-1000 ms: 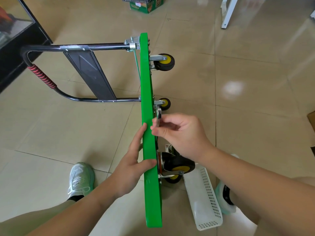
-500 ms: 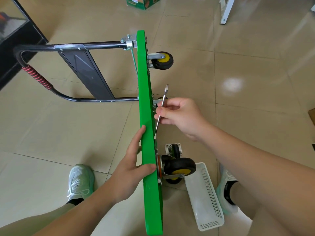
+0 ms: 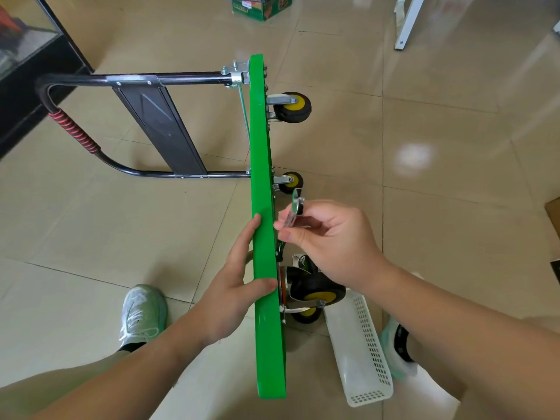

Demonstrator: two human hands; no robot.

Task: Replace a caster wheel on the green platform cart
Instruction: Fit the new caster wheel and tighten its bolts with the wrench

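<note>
White basket [image 3: 363,359] beside upended green cart [image 3: 266,328], right hand [image 3: 333,237] pinching metal tool [image 3: 291,211]

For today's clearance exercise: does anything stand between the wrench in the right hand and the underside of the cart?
Nothing visible does. The wrench in the right hand sits just beside the underside of the cart, with only a bare gap between.

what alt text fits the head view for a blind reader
A green cart stands on its side on a tiled floor; the left hand grips its top edge while the right hand holds a wrench beside its underside. A white basket lies nearby.
</note>
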